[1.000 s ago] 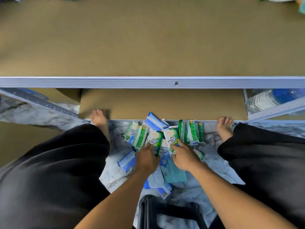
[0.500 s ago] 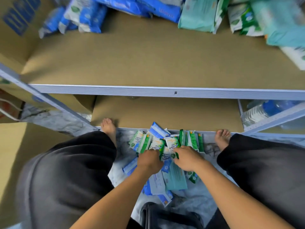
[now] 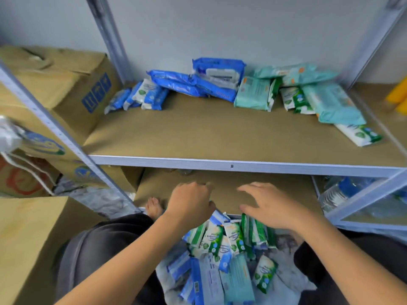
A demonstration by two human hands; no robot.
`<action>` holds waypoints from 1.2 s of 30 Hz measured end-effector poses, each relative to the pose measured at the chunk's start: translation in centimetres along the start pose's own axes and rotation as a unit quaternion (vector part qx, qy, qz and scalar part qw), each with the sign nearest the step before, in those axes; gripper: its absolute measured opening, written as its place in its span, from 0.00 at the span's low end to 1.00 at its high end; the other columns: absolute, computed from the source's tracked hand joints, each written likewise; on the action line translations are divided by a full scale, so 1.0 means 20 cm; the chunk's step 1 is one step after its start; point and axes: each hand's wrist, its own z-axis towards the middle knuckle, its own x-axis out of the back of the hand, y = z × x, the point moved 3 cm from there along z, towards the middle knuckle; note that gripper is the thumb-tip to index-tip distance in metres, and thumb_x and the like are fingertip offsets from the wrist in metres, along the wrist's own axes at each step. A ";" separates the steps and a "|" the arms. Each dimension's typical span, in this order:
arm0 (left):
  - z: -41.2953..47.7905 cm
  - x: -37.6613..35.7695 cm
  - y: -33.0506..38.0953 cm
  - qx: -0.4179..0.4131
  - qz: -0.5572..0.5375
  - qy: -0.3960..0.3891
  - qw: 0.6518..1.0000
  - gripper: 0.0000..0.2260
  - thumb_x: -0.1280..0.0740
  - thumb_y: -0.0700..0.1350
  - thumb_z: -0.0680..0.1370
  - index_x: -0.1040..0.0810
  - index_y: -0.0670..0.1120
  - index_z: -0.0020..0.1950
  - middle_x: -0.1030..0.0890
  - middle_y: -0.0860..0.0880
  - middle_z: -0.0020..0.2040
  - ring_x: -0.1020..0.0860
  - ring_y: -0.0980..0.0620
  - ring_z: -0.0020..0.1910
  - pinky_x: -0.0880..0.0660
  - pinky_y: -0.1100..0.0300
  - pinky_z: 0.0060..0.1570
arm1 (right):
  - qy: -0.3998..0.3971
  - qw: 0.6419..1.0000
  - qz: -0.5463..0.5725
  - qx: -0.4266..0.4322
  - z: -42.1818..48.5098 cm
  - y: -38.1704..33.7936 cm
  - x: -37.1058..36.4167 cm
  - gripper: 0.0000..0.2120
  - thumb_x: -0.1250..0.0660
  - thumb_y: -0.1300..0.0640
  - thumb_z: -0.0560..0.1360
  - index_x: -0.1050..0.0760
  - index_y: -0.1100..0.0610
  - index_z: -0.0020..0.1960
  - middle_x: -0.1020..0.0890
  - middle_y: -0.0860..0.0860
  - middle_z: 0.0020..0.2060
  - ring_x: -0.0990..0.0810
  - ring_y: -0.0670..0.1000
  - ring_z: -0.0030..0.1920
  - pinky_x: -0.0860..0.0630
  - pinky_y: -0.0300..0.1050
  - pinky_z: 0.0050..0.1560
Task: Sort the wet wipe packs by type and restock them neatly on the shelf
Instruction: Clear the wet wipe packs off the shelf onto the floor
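Observation:
A loose pile of wet wipe packs lies on the floor between my knees: green-and-white packs, blue packs, a teal pack and one green pack apart. Both hands hover above the pile, in front of the lower shelf board. My left hand has its fingers loosely curled with nothing visible in it. My right hand is spread flat and empty. On the upper shelf lie small blue packs, large blue packs, teal packs and green-and-white packs.
Cardboard boxes stand left of the shelf, beyond a slanted metal post. Another box is at my left knee. Water bottles lie on the lower right shelf. A yellow object sits at far right. My bare foot touches the lower shelf edge.
Both hands have lifted off the green packs in the floor pile and now hover empty. My view has tilted up, showing the upper shelf and its packs.

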 end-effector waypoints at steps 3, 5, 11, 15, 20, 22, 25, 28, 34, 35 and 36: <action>0.06 0.17 -0.03 -0.018 0.016 0.070 0.997 0.15 0.38 0.52 0.77 0.24 0.51 0.62 0.19 0.50 0.54 0.20 0.44 0.52 0.28 0.55 0.47 | 0.037 0.999 -0.005 0.014 -0.01 -0.04 0.21 0.27 0.40 0.40 0.80 0.37 0.45 0.76 0.32 0.44 0.73 0.33 0.48 0.72 0.31 0.48 0.68; 0.13 0.25 -0.08 -0.022 0.000 0.084 0.996 0.15 0.38 0.52 0.77 0.24 0.52 0.63 0.19 0.51 0.53 0.20 0.44 0.52 0.25 0.54 0.48 | 0.057 0.998 -0.004 0.019 0.03 -0.04 0.34 0.26 0.39 0.40 0.80 0.36 0.46 0.76 0.29 0.45 0.72 0.29 0.48 0.68 0.30 0.47 0.65; 0.51 0.45 -0.25 -0.007 0.015 0.127 0.992 0.18 0.38 0.55 0.79 0.25 0.53 0.67 0.21 0.52 0.61 0.22 0.46 0.59 0.27 0.55 0.52 | 0.120 0.992 -0.046 -0.002 0.38 0.09 0.63 0.26 0.37 0.41 0.79 0.33 0.49 0.74 0.28 0.49 0.70 0.28 0.52 0.67 0.30 0.50 0.66; 0.81 0.51 -0.37 0.002 0.041 0.140 0.989 0.22 0.36 0.55 0.78 0.28 0.50 0.71 0.28 0.50 0.72 0.31 0.46 0.69 0.32 0.52 0.65 | 0.147 0.986 -0.070 -0.036 0.67 0.19 0.72 0.31 0.36 0.42 0.79 0.39 0.52 0.77 0.40 0.53 0.77 0.41 0.57 0.76 0.35 0.58 0.73; 1.13 0.45 -0.50 0.047 0.027 0.123 0.991 0.30 0.38 0.55 0.81 0.42 0.47 0.79 0.50 0.47 0.82 0.53 0.46 0.81 0.46 0.46 0.76 | 0.184 0.973 -0.126 -0.065 0.94 0.26 0.78 0.38 0.39 0.40 0.80 0.52 0.54 0.81 0.57 0.56 0.81 0.57 0.60 0.80 0.52 0.58 0.77; 1.21 0.41 -0.55 0.076 -0.003 0.121 0.990 0.31 0.39 0.55 0.81 0.46 0.46 0.80 0.51 0.46 0.82 0.53 0.46 0.81 0.47 0.46 0.77 | 0.171 0.974 -0.125 -0.076 1.02 0.30 0.77 0.41 0.40 0.39 0.80 0.59 0.54 0.81 0.60 0.55 0.80 0.61 0.60 0.80 0.56 0.58 0.78; 1.25 0.33 -0.58 0.111 -0.040 0.155 0.981 0.33 0.39 0.56 0.81 0.48 0.45 0.81 0.51 0.45 0.82 0.44 0.43 0.79 0.41 0.47 0.75 | 0.149 0.978 -0.120 -0.079 1.09 0.37 0.69 0.42 0.43 0.37 0.80 0.62 0.55 0.81 0.60 0.55 0.80 0.61 0.59 0.80 0.59 0.58 0.78; 1.24 0.27 -0.59 0.168 -0.078 0.200 0.962 0.34 0.41 0.58 0.82 0.50 0.45 0.81 0.51 0.43 0.82 0.38 0.43 0.76 0.36 0.47 0.69 | 0.172 0.976 -0.112 -0.072 1.10 0.40 0.63 0.40 0.45 0.37 0.81 0.60 0.55 0.81 0.59 0.55 0.81 0.61 0.58 0.80 0.60 0.57 0.79; 1.17 0.23 -0.59 0.181 0.054 0.219 0.957 0.29 0.43 0.46 0.83 0.51 0.43 0.81 0.25 0.46 0.61 0.27 0.46 0.61 0.34 0.54 0.59 | 0.188 0.976 -0.084 -0.071 1.04 0.37 0.60 0.39 0.44 0.40 0.81 0.58 0.55 0.82 0.57 0.53 0.81 0.60 0.56 0.80 0.60 0.56 0.79; 1.15 0.23 -0.59 0.173 0.053 0.229 0.956 0.27 0.42 0.44 0.82 0.46 0.43 0.80 0.23 0.47 0.57 0.25 0.46 0.58 0.33 0.54 0.56 | 0.189 0.976 -0.077 -0.069 1.01 0.36 0.59 0.39 0.43 0.40 0.81 0.58 0.55 0.82 0.57 0.53 0.81 0.60 0.56 0.80 0.60 0.56 0.79; 1.13 0.23 -0.60 0.157 0.043 0.243 0.956 0.24 0.39 0.41 0.81 0.38 0.44 0.77 0.22 0.48 0.54 0.23 0.45 0.56 0.34 0.54 0.53 | 0.189 0.977 -0.071 -0.068 0.99 0.36 0.58 0.38 0.43 0.41 0.81 0.58 0.55 0.82 0.57 0.53 0.81 0.60 0.56 0.80 0.61 0.56 0.79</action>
